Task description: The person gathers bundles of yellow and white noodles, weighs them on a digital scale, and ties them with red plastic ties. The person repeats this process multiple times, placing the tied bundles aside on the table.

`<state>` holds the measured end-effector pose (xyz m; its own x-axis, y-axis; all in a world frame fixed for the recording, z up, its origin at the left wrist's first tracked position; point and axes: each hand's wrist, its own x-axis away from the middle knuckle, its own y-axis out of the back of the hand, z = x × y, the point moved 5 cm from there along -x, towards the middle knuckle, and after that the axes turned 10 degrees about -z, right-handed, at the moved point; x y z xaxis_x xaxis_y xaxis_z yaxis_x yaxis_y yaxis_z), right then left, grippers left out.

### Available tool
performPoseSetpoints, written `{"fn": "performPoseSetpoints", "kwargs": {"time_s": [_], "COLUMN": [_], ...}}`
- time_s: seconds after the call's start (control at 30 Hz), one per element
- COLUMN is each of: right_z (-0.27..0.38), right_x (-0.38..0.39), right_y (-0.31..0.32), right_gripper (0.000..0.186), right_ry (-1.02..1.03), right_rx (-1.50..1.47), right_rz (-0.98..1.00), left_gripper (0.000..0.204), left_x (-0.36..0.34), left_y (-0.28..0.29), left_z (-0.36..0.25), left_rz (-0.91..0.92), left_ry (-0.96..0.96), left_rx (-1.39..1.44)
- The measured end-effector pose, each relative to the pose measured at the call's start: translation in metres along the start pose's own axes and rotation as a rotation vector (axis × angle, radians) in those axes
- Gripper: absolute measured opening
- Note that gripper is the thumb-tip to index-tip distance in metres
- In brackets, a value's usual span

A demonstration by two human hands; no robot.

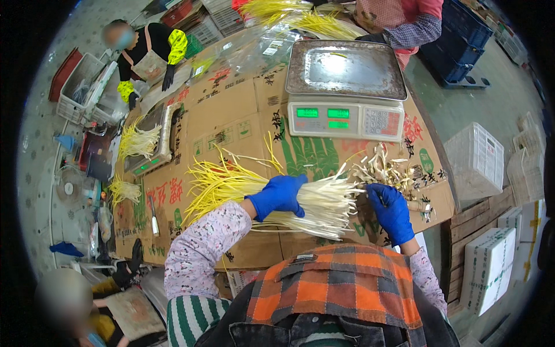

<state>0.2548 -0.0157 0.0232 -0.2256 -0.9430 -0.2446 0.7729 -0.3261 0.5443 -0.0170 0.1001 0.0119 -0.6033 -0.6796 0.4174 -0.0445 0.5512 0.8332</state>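
Chive bundle — left hand around it, right hand at cut ends

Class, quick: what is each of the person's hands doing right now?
Left hand: closed around the bundle of pale yellow stalks.
Right hand: open, flat by the bundle's cut white ends, holding nothing visible.

Scale with steel pan, set at far edge of cardboard-covered table | trimmed stem ends heaped before scale | second scale at left, loaded with stalks | knife laid on cardboard | white crates stacked on floor at right | blue crate beyond
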Motion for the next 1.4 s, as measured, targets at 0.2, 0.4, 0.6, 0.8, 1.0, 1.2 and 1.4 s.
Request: {"fn": "performPoseSetpoints", "kwargs": {"time_s": [0.2, 0.4, 0.6, 0.8, 1.0, 1.2, 1.4], "right_z": [0.01, 0.023, 0.06, 0.083, 0.069, 0.072, 0.068], "right_x": [-0.001, 0.001, 0.002, -0.015, -0.023, -0.02, -0.034], "right_y": [0.014, 0.016, -0.018, -0.113, -0.137, -0.13, -0.097], "right_gripper": [0.018, 0.018, 0.032, 0.046, 0.04, 0.044, 0.039], "right_ry": [0.071, 0.093, -0.53, -0.701, -0.653, -0.437, -0.306], "right_rx": [0.027, 0.008, -0.769, -1.06, -0.93, -0.707, -0.418], "right_rz": [-0.068, -0.119, 0.242, 0.55, 0.569, 0.48, 0.307], "left_gripper": [0.094, 0.091, 0.077, 0.073, 0.112, 0.104, 0.064], "left_x": [0.0, 0.008, 0.02, 0.025, 0.021, 0.023, 0.018], "left_y": [0.028, 0.059, 0.073, 0.081, 0.05, 0.03, 0.04], "left_z": [0.01, 0.022, 0.021, 0.01, 0.014, 0.01, 0.026], "left_rz": [-0.034, -0.218, -0.196, -0.165, -0.233, -0.435, -0.532], "left_ry": [0.024, 0.165, 0.206, 0.117, -0.042, -0.011, -0.009], "left_rx": [0.305, 0.471, 0.79, 0.806, 0.541, 0.284, 0.666]}}
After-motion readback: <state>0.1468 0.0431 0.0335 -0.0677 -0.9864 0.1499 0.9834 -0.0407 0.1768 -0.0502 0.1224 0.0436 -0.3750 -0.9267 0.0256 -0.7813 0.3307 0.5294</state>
